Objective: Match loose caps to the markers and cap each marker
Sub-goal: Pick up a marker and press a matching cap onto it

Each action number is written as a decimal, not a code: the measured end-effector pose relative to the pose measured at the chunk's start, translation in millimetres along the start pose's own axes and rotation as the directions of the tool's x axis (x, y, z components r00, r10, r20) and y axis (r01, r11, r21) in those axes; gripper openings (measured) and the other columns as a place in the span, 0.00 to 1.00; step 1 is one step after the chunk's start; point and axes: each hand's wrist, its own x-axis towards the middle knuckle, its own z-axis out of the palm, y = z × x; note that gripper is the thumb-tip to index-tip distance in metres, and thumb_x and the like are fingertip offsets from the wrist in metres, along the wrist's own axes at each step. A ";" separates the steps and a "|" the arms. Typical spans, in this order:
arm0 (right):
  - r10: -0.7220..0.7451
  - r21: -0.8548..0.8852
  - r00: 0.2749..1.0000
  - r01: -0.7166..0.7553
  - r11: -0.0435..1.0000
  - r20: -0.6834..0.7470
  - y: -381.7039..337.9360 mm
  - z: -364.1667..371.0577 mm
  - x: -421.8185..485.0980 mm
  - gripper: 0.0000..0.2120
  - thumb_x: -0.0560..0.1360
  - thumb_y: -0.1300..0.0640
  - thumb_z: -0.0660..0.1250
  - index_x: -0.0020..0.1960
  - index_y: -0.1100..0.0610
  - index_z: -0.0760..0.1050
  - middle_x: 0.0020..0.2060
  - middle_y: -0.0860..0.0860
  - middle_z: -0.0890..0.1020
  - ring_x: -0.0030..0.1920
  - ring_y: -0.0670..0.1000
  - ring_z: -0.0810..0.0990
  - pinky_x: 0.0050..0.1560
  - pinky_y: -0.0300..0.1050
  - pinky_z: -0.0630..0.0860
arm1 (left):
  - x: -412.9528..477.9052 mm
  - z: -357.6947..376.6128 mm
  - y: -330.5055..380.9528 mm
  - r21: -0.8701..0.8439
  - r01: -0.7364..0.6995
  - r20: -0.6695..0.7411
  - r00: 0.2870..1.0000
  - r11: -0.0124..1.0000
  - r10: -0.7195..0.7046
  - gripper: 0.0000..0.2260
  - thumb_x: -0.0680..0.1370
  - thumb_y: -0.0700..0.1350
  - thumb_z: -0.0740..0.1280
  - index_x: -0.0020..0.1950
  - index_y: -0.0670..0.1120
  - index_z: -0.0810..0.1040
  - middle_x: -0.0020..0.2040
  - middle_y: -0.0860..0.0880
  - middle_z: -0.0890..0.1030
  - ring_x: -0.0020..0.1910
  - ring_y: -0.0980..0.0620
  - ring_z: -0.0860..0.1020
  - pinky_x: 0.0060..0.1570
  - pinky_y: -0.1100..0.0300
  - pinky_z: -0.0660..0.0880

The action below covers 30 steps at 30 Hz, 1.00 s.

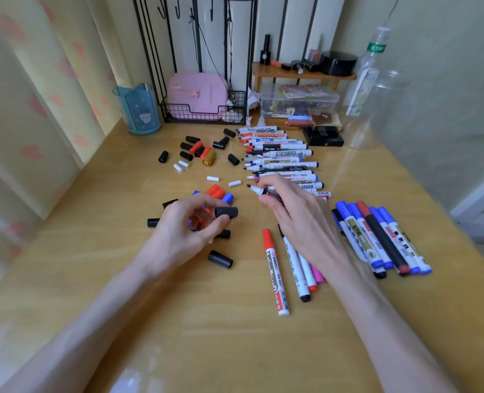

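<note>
Head view: your left hand (189,222) pinches a black cap (226,212) between thumb and fingertips, just above the wooden desk (178,321). Your right hand (294,219) grips an uncapped marker (259,190) by its barrel, fingers curled round it. The marker's long axis runs roughly left to right, with the dark nib pointing left, toward the cap. The cap lies near the nib, slightly nearer you and to its left, and its own axis is also close to horizontal. Which end of the cap is open cannot be told here; check this before joining.

The marker shows a white collar behind the nib and a dark printed barrel, mostly hidden by your fingers. The cap is ribbed, short and matt black.

Judged step: bring the cap onto the nib along the shared axis. The left hand is the nearer one for closing the gap.

Further uncapped markers (280,157) lie in a row beyond your right hand; loose caps (198,150) lie scattered to their left
</note>
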 end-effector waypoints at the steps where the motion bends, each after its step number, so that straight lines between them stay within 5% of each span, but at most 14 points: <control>1: 0.005 0.004 1.000 -0.005 1.000 0.012 0.3 -1.0 -1.9 0.09 0.85 0.47 0.62 0.63 0.49 0.73 0.49 0.43 0.82 0.36 0.47 0.76 0.34 0.49 0.77 | -0.2 0.8 0.9 -0.020 0.019 0.002 1.000 1.000 -0.019 0.05 0.79 0.47 0.74 0.53 0.55 0.83 0.35 0.49 0.83 0.33 0.54 0.79 0.39 0.67 0.72; 6: 0.052 0.086 0.998 -0.055 0.995 0.036 9.0 1.8 -9.4 0.10 0.85 0.48 0.63 0.66 0.45 0.74 0.55 0.43 0.81 0.47 0.48 0.81 0.44 0.53 0.81 | -1.0 2.4 4.8 -0.247 0.133 0.022 0.991 0.960 -0.132 0.06 0.79 0.38 0.73 0.50 0.40 0.76 0.46 0.50 0.88 0.38 0.44 0.87 0.45 0.43 0.84; 10: 0.055 0.087 0.997 -0.059 0.994 0.051 14.5 5.2 -12.9 0.19 0.84 0.58 0.64 0.74 0.48 0.73 0.55 0.45 0.77 0.47 0.48 0.78 0.46 0.52 0.79 | -2.3 0.7 3.9 -0.197 0.111 0.001 0.994 0.974 -0.113 0.10 0.79 0.38 0.73 0.47 0.43 0.71 0.42 0.53 0.87 0.29 0.42 0.82 0.38 0.48 0.83; 14: 0.052 0.141 0.998 -0.054 0.988 0.020 18.6 5.7 -12.9 0.21 0.84 0.55 0.67 0.75 0.45 0.74 0.50 0.44 0.77 0.43 0.49 0.78 0.39 0.48 0.77 | 0.5 0.0 -1.9 -0.184 0.079 -0.020 0.996 0.980 -0.084 0.10 0.79 0.44 0.74 0.48 0.47 0.73 0.46 0.48 0.83 0.34 0.38 0.83 0.38 0.37 0.83; 20: 0.085 0.200 0.995 -0.094 0.975 0.053 24.9 5.3 -12.9 0.19 0.83 0.38 0.62 0.72 0.37 0.74 0.49 0.43 0.81 0.46 0.54 0.83 0.45 0.58 0.81 | -0.7 0.7 -2.9 -0.088 0.113 -0.026 0.993 0.990 -0.116 0.06 0.80 0.48 0.73 0.47 0.55 0.76 0.34 0.47 0.85 0.33 0.47 0.85 0.46 0.53 0.82; 25: 0.008 0.191 0.999 -0.014 0.982 0.032 23.9 6.2 -12.3 0.16 0.81 0.51 0.69 0.69 0.46 0.80 0.47 0.42 0.77 0.49 0.46 0.77 0.55 0.55 0.77 | 2.4 -3.3 -5.8 -0.076 0.091 -0.046 0.994 0.993 -0.095 0.06 0.79 0.48 0.74 0.56 0.55 0.85 0.46 0.51 0.87 0.38 0.46 0.87 0.41 0.53 0.83; 28: 0.010 0.171 1.000 -0.010 0.985 0.001 24.3 5.3 -12.3 0.15 0.80 0.57 0.71 0.66 0.47 0.82 0.47 0.44 0.76 0.50 0.46 0.75 0.54 0.50 0.76 | 1.4 -4.0 -3.0 -0.061 0.092 -0.055 0.994 0.994 -0.095 0.08 0.79 0.47 0.74 0.58 0.53 0.86 0.41 0.50 0.86 0.37 0.47 0.86 0.34 0.66 0.77; 30: 0.006 0.161 1.000 -0.005 0.987 -0.006 24.1 4.6 -12.4 0.15 0.80 0.58 0.72 0.66 0.47 0.83 0.47 0.43 0.75 0.51 0.45 0.75 0.54 0.48 0.75 | 1.7 -3.8 -5.4 -0.036 0.075 -0.046 0.996 0.997 -0.076 0.09 0.79 0.48 0.74 0.59 0.53 0.86 0.40 0.50 0.85 0.37 0.45 0.85 0.35 0.62 0.78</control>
